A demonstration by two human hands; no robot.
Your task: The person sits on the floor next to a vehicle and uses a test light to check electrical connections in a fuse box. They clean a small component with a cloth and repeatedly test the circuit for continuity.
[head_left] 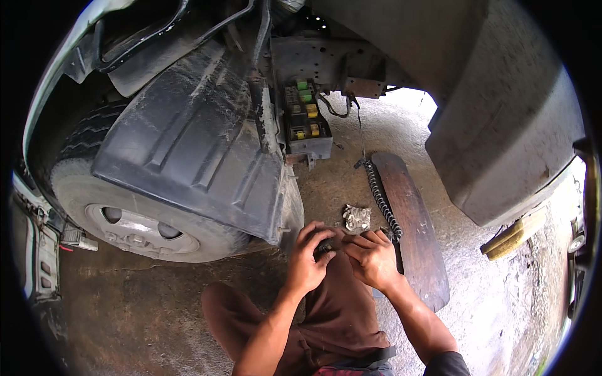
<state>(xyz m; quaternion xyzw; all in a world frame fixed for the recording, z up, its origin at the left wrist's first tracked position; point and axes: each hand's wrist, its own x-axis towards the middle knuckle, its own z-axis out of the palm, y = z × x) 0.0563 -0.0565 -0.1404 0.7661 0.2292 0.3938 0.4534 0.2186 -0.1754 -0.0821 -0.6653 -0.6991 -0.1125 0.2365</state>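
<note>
Above my knee, my left hand (307,258) curls its thumb and fingers round a small dark part (324,246), too covered to name. Close beside it on the right, my right hand (375,259) is closed in a pinch; what sits in its fingertips is hidden. Just beyond the hands, a crumpled silvery wrapper or foil (357,217) lies on the floor. A black coiled cable (381,197) hangs from the vehicle frame and runs down close to my right hand. Farther off, an uncovered fuse box (308,147) shows green and yellow fuses or relays.
At the left stand a wheel (141,229) and its black ribbed mudguard (194,135). A long worn wooden board (414,232) lies on the concrete to the right. Above it juts a large grey panel (511,144), with a yellowish block (515,237) below.
</note>
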